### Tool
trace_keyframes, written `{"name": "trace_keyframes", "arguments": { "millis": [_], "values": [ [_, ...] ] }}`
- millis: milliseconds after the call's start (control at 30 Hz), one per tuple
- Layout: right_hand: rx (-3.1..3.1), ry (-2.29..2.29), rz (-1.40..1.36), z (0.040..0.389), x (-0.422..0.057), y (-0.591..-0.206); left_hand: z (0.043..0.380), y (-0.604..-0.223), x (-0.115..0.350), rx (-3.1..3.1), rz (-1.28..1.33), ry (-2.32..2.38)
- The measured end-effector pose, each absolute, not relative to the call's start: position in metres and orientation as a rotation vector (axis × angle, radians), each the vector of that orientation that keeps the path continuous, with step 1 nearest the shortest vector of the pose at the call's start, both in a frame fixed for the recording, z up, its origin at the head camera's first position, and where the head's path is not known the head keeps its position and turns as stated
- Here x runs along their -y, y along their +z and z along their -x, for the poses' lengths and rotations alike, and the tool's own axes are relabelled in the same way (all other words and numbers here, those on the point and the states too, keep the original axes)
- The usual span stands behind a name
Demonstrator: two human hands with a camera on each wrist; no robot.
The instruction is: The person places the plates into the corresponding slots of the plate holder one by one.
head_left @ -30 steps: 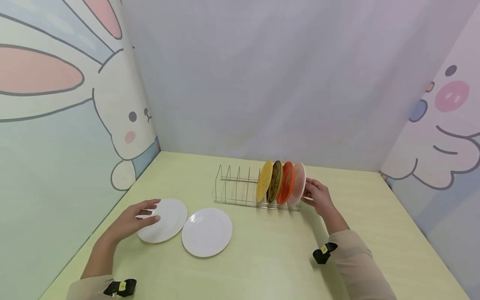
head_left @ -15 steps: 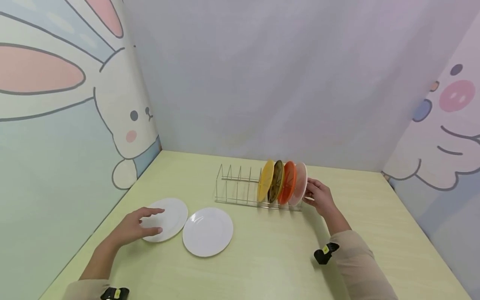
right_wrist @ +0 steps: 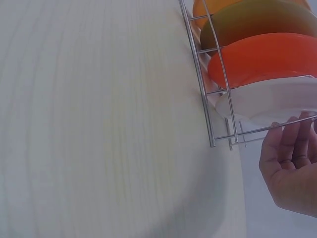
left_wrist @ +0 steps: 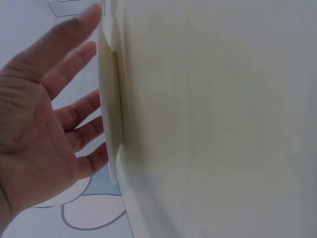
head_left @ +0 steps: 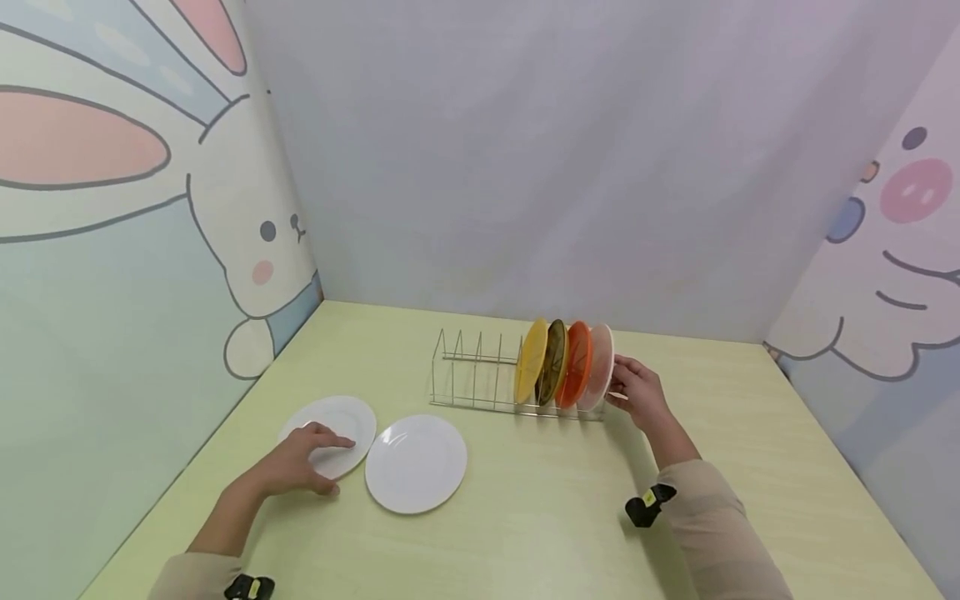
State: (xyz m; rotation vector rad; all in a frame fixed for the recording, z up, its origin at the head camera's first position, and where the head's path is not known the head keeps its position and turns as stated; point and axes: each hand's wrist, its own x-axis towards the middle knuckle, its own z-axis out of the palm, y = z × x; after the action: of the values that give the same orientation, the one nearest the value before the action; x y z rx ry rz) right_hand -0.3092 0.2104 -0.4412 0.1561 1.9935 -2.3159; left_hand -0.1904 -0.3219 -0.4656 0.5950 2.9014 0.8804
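Observation:
A wire dish rack (head_left: 472, 406) holds a yellow plate (head_left: 531, 362), a dark olive plate (head_left: 552, 364), an orange plate (head_left: 576, 367) and a pale pink plate (head_left: 600, 367), all on edge. My right hand (head_left: 639, 392) grips the rack's right end with curled fingers, close against the pink plate. On the table's left lies a white plate (head_left: 341, 414), with my left hand (head_left: 300, 462) spread low over it. The left wrist view has the fingers (left_wrist: 81, 109) behind the plate's rim (left_wrist: 110, 104) and the thumb apart from them. A second white plate (head_left: 416, 464) lies just right of it.
The rack's left slots (head_left: 463, 379) hold no plates. A grey-white curtain-like backdrop (head_left: 525, 167) stands behind the pale yellow table (head_left: 525, 517). Side walls with a cartoon rabbit (head_left: 247, 250) and another cartoon animal (head_left: 892, 267) bound the table left and right.
My left hand has moved right and toward the table's front, lower over the left white plate. The right hand stays at the rack's end, and the plates have not moved.

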Motion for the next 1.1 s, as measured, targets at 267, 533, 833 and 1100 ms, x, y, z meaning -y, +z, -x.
{"name": "trace_keyframes", "arguments": {
  "millis": [267, 533, 833, 1100],
  "values": [
    [-2.023, -2.325, -0.174, 0.310, -0.212, -0.442, 0.195, -0.463, 0.320, -2.943, -0.580, 0.813],
    [-2.018, -2.319, -0.162, 0.309, -0.212, -0.443, 0.194, -0.455, 0.321, -3.014, -0.503, 0.910],
    [-2.014, -2.332, -0.169, 0.309, -0.209, -0.445, 0.195, -0.447, 0.322, -3.265, -0.635, 1.029],
    [-2.043, -2.323, -0.184, 0.309, -0.210, -0.446, 0.201, -0.442, 0.319, -3.474, -0.432, 1.181]
  ]
}}
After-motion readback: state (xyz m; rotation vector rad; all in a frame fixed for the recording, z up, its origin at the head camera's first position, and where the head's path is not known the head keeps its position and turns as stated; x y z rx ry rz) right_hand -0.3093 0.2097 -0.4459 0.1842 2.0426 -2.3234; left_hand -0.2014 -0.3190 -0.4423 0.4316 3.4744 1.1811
